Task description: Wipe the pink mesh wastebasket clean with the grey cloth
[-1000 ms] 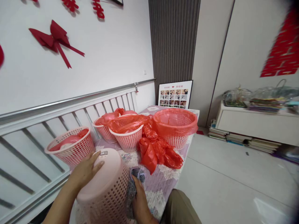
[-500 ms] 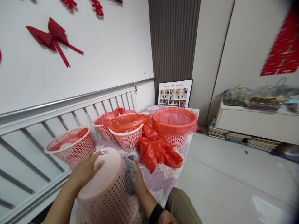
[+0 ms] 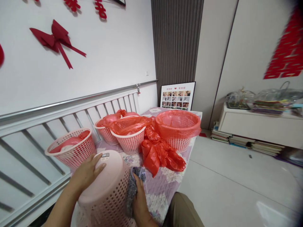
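Left hand (image 3: 88,171) lies spread on the upturned basket (image 3: 107,178); right hand (image 3: 140,201) grips a cloth (image 3: 130,194) against it. Wiping looks unfinished; far-right basket (image 3: 181,144) is lined.

- Illumination: bright and diffuse; light source outside the field of view.
- Shadows: soft and faint, offset slightly from the red bow (image 3: 56,39) on the white wall (image 3: 113,47).
- Glare: pale reflected patch on the glossy floor (image 3: 227,186) at lower right; small highlights on the crumpled red plastic bags (image 3: 163,154).
- Focus: central area acceptably sharp; red wall hanging (image 3: 286,47) smeared at the right edge.
- Distortion: wide-angle lens stretch; the white cabinet (image 3: 260,124) leans near the right border.
- Vignetting: dark, blurred upper-right corner.
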`<state>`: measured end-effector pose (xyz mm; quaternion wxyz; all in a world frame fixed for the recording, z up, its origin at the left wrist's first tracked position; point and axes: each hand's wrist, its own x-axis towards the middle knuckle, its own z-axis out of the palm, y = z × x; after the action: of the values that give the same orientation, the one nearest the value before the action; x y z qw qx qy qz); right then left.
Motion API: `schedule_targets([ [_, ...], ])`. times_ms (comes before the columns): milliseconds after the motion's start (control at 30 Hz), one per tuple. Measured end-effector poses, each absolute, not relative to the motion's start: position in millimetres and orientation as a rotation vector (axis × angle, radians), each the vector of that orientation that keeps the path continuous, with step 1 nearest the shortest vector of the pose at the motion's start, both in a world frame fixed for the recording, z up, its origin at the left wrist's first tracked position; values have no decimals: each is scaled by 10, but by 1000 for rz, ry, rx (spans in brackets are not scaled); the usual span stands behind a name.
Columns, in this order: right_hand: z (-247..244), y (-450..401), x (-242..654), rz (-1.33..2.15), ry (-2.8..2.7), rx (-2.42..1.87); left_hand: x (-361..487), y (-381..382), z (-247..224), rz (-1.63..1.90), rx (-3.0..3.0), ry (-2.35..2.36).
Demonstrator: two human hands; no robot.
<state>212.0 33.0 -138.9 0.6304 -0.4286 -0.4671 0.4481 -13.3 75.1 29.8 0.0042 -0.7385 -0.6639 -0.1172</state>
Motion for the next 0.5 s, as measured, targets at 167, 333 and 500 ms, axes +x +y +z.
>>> schedule_targets([
  [167,-717,170,2027,669,-1532,-791,-140,745,285,-382,-2290,-2063],
  [333,-1033,263,2024,672,-1440,-790,-137,748,290,-396,-2303,-2056],
  [500,-1827,337,2213,1176,-890,-1039,-123,742,300,-414,-2307,-2053],
])
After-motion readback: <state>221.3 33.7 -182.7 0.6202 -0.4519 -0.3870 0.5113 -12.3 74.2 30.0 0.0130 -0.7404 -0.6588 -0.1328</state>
